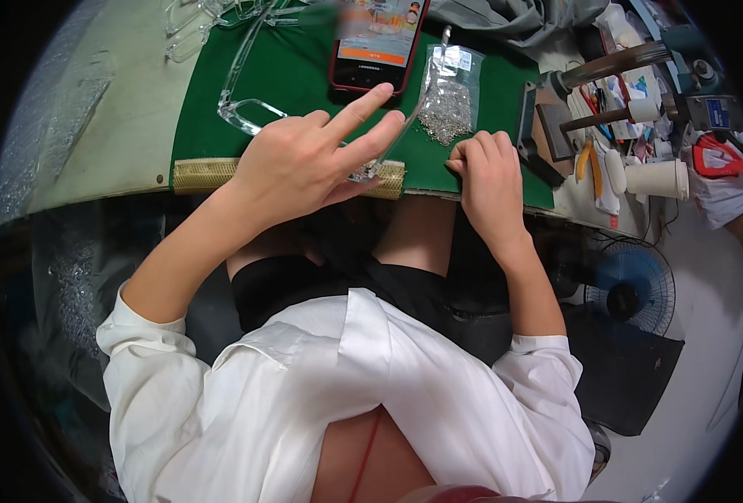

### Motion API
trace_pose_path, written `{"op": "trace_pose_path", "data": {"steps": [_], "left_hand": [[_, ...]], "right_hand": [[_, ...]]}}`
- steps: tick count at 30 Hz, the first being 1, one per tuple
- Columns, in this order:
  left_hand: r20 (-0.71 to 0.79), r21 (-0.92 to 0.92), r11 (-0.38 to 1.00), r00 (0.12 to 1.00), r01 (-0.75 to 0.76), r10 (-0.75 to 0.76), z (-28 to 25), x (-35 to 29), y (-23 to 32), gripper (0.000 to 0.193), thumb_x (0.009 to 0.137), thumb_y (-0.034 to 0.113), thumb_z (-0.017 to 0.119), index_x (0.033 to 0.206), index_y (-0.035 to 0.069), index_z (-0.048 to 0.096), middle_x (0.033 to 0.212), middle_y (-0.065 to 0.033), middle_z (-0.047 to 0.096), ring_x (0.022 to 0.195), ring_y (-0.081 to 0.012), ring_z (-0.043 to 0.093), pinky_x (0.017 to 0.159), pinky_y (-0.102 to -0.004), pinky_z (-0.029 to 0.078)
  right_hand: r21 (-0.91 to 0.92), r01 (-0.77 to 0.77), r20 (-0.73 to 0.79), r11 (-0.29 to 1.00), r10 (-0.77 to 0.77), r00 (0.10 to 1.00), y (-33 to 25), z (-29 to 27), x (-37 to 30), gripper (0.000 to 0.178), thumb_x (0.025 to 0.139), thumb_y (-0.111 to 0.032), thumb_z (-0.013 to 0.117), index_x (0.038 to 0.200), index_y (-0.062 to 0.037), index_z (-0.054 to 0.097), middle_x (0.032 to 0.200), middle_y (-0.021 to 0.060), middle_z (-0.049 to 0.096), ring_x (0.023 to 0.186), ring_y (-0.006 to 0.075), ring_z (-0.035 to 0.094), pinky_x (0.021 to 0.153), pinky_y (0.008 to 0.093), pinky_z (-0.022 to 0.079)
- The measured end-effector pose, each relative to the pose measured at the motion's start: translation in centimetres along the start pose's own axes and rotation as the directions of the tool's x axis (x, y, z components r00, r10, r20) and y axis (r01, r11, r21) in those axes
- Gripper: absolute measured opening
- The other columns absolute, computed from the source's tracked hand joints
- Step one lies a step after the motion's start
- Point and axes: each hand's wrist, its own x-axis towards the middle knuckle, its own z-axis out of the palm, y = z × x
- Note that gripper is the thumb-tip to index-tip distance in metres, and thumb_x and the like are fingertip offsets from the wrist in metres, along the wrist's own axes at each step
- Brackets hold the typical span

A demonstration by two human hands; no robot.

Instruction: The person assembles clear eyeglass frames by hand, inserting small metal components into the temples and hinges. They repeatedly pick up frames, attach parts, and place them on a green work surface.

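My left hand [304, 159] is closed round a clear plastic eyeglass frame [239, 107], whose middle is hidden behind the fingers. Its temples point away from me. Two fingers of that hand stretch out toward the lower edge of a phone [370, 74] with a lit screen and a red case. On the green mat [304, 96], near its front edge, rests my right hand [491, 180] with curled fingers; I cannot make out whether something small is in them. Just beyond it lies a clear bag [464, 67] with a heap of tiny silver metal parts [447, 109] at its mouth.
More clear eyeglass frames [189, 38] lie at the far left. A yellowish textured strip [204, 174] runs along the table's front edge. To the right stand a metal bench press [615, 67], orange-handled pliers [589, 163] and a white cup [657, 178]. A blue fan [631, 289] is on the floor.
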Motion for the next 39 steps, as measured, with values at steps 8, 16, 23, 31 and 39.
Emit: {"op": "trace_pose_path", "data": {"steps": [8, 16, 23, 31, 39], "left_hand": [[0.067, 0.189, 0.982, 0.997, 0.011, -0.024, 0.8, 3.6, -4.0, 0.065, 0.08, 0.036, 0.069, 0.136, 0.013, 0.044, 0.134, -0.0045, 0.053, 0.069, -0.0177, 0.061, 0.057, -0.0288, 0.05], [-0.369, -0.175, 0.981, 0.919, 0.08, -0.141, -3.0, 4.5, -2.4, 0.066, 0.083, 0.034, 0.071, 0.136, 0.008, 0.041, 0.112, -0.0097, 0.067, 0.068, -0.0228, 0.067, 0.057, -0.0294, 0.052], [-0.01, -0.917, 0.386, 0.963, 0.099, -0.269, -1.6, 5.4, 6.3, 0.073, 0.089, 0.035, 0.065, 0.14, 0.001, 0.026, 0.081, -0.0124, 0.063, 0.068, -0.0241, 0.063, 0.064, -0.0307, 0.049], [-0.102, -0.849, 0.528, 0.967, 0.037, -0.232, 0.4, 6.4, 8.2, 0.077, 0.088, 0.04, 0.064, 0.141, -0.001, 0.026, 0.087, -0.0157, 0.064, 0.074, -0.0336, 0.065, 0.068, -0.0333, 0.051], [-0.102, -0.838, 0.543, 0.962, 0.054, -0.252, 0.5, 6.0, 8.5, 0.078, 0.087, 0.042, 0.064, 0.141, 0.0, 0.028, 0.071, -0.0114, 0.058, 0.061, -0.0296, 0.061, 0.057, -0.0329, 0.047]], "right_hand": [[0.101, -0.057, -0.067, 0.993, 0.064, 0.996, 0.0, 0.7, -0.4, 0.01, 0.077, -0.006, 0.066, 0.079, -0.0051, 0.055, 0.08, 0.0062, 0.052, 0.077, 0.0262, 0.047, 0.068, 0.0377, 0.037], [0.329, -0.127, -0.086, 0.936, 0.163, 0.983, 0.4, 0.3, -0.6, 0.007, 0.082, -0.006, 0.06, 0.08, -0.0026, 0.055, 0.081, 0.0074, 0.052, 0.077, 0.0262, 0.046, 0.07, 0.0345, 0.038], [0.713, 0.145, -0.288, 0.686, 0.099, 0.953, -0.2, -6.4, 3.1, 0.028, 0.096, -0.027, 0.054, 0.081, -0.0031, 0.053, 0.077, 0.0045, 0.049, 0.077, 0.0193, 0.043, 0.071, 0.0288, 0.036], [0.434, 0.287, -0.405, 0.854, -0.1, 0.909, -1.6, -8.8, 2.5, 0.027, 0.087, -0.031, 0.062, 0.077, -0.0063, 0.058, 0.076, 0.0039, 0.055, 0.076, 0.0225, 0.046, 0.067, 0.0314, 0.038], [0.379, 0.301, -0.421, 0.875, -0.126, 0.898, -2.0, -8.7, 2.6, 0.025, 0.085, -0.029, 0.065, 0.077, -0.0067, 0.06, 0.075, 0.0036, 0.055, 0.074, 0.0213, 0.046, 0.066, 0.0301, 0.037]]}}
